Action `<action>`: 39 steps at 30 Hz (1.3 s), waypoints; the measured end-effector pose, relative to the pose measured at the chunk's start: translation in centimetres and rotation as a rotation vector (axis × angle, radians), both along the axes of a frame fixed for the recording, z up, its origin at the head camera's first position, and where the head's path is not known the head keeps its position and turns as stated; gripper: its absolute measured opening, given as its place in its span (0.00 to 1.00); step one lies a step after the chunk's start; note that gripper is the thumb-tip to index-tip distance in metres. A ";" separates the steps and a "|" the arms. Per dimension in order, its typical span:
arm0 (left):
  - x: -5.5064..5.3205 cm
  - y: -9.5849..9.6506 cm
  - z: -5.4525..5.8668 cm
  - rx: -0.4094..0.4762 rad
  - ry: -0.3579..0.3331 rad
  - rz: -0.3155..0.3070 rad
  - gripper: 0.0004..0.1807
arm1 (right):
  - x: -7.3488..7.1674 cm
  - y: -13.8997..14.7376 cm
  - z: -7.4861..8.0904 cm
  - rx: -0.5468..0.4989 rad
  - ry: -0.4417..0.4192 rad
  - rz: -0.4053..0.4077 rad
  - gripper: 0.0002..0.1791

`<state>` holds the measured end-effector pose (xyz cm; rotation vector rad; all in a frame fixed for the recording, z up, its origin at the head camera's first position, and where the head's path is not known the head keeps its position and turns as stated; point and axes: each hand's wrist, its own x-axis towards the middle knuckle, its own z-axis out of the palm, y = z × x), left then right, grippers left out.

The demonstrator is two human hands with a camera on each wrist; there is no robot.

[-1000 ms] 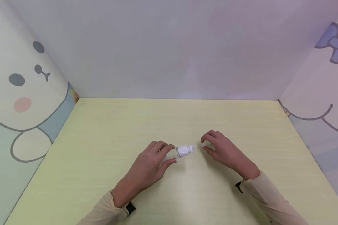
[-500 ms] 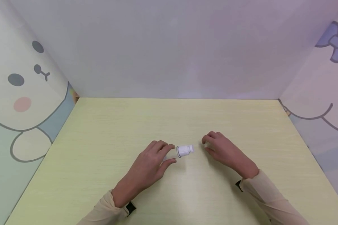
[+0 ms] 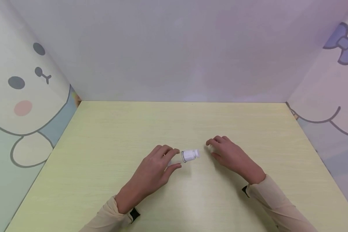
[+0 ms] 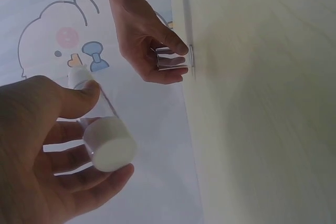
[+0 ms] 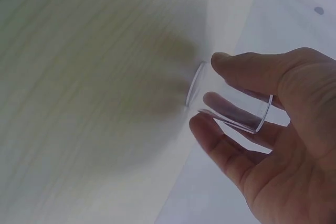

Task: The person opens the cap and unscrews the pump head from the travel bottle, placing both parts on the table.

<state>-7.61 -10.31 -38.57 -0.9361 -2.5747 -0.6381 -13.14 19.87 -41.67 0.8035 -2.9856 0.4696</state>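
My left hand (image 3: pixel 152 170) grips a small bottle (image 3: pixel 190 155) above the table, tilted nearly flat with its narrow white nozzle end pointing right. In the left wrist view, the bottle (image 4: pixel 109 142) has a wide white base and a clear middle, and the thumb presses its side. To the right, my right hand (image 3: pixel 230 156) pinches a clear, open-looking cylinder (image 5: pixel 236 100), like a small cap or cup, between thumb and fingers. One rim of the cylinder is close to the tabletop; whether it touches I cannot tell. From the head view the fingers mostly hide it.
A pale wood-grain table (image 3: pixel 127 122) lies under both hands. A plain light wall (image 3: pixel 174 58) stands at its back. Side panels with cartoon animals border the left (image 3: pixel 23 96) and right (image 3: pixel 322 96) edges.
My right hand has shifted very slightly, its fingertips moving a little left since half a second ago. The left hand and bottle stay where they were.
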 end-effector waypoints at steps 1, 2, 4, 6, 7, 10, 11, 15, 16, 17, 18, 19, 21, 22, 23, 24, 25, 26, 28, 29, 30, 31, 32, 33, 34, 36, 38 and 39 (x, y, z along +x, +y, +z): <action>0.0 0.0 0.0 -0.001 -0.001 0.002 0.20 | 0.0 0.0 0.0 0.004 0.006 -0.003 0.20; 0.0 0.0 -0.1 -0.004 -0.003 0.005 0.20 | 0.1 0.0 0.0 0.009 0.011 -0.004 0.21; -0.1 0.0 -0.2 -0.008 -0.006 0.009 0.20 | 0.1 0.0 0.1 0.015 0.024 -0.006 0.22; -0.2 -0.1 -0.3 -0.002 -0.012 0.009 0.20 | 0.1 0.1 0.2 0.012 0.031 -0.007 0.23; -0.2 -0.1 -0.4 0.001 -0.014 0.009 0.20 | 0.2 0.1 0.3 0.009 0.033 -0.007 0.23; -0.4 -0.1 -0.5 0.016 -0.023 0.007 0.20 | 0.3 0.1 0.6 -0.001 0.045 -0.005 0.23; -0.5 -0.1 -0.5 0.024 -0.026 0.006 0.20 | 0.4 0.1 0.7 -0.005 0.049 -0.003 0.23; -0.6 0.0 -0.6 0.047 -0.036 0.004 0.20 | 0.7 0.2 1.2 -0.014 0.080 0.000 0.23; -0.6 0.1 -0.7 0.051 -0.040 0.002 0.20 | 0.7 0.2 1.4 -0.018 0.090 -0.001 0.23; -0.6 0.1 -0.7 0.055 -0.045 0.001 0.20 | 0.8 0.2 1.5 -0.023 0.102 -0.001 0.22; -0.6 0.2 -0.7 0.057 -0.048 0.000 0.20 | 0.9 0.2 1.7 -0.028 0.114 0.000 0.22; -0.6 0.2 -0.7 0.060 -0.052 -0.001 0.20 | 1.0 0.3 1.8 -0.034 0.126 0.000 0.22; -0.6 0.3 -0.7 0.064 -0.059 -0.003 0.20 | 1.2 0.3 2.1 -0.052 0.147 0.002 0.22; -0.7 0.3 -0.7 0.066 -0.062 -0.004 0.20 | 1.3 0.3 2.2 -0.063 0.157 0.001 0.22; -0.7 0.3 -0.7 0.069 -0.065 -0.005 0.20 | 1.4 0.3 2.3 -0.077 0.163 -0.002 0.22; -0.7 0.3 -0.7 0.072 -0.069 -0.005 0.20 | 1.5 0.3 2.3 -0.097 0.168 -0.002 0.22; -0.7 0.4 -0.7 0.075 -0.072 -0.005 0.20 | 1.6 0.2 2.4 -0.122 0.170 -0.002 0.22; -0.8 0.4 -0.7 0.078 -0.077 -0.005 0.20 | 1.8 0.1 2.5 -0.152 0.170 -0.001 0.22; -0.8 0.5 -0.7 0.081 -0.087 -0.008 0.20 | 2.1 -0.1 2.6 -0.226 0.163 0.002 0.23; -0.8 0.5 -0.7 0.080 -0.092 -0.007 0.20 | 2.3 -0.3 2.6 -0.268 0.155 0.003 0.23; -0.8 0.6 -0.8 0.081 -0.096 -0.007 0.20 | 2.4 -0.4 2.6 -0.311 0.145 0.006 0.24; -0.8 0.7 -0.8 0.081 -0.099 -0.008 0.20 | 2.6 -0.6 2.6 -0.352 0.133 0.007 0.24; -0.8 0.7 -0.8 0.081 -0.102 -0.009 0.20 | 2.8 -0.8 2.5 -0.393 0.122 0.009 0.25; -0.8 0.8 -0.8 0.082 -0.103 -0.010 0.20 | 2.9 -0.9 2.5 -0.431 0.112 0.013 0.25; -0.8 0.8 -0.8 0.082 -0.104 -0.011 0.20 | 3.1 -1.0 2.4 -0.470 0.099 0.017 0.26; -0.8 1.0 -0.8 0.083 -0.102 -0.013 0.20 | 3.3 -1.3 2.1 -0.541 0.071 0.030 0.26; -0.8 1.1 -0.8 0.083 -0.100 -0.013 0.19 | 3.4 -1.5 1.8 -0.607 0.040 0.044 0.27; -0.8 1.1 -0.8 0.084 -0.099 -0.014 0.19 | 3.5 -1.6 1.7 -0.637 0.022 0.050 0.27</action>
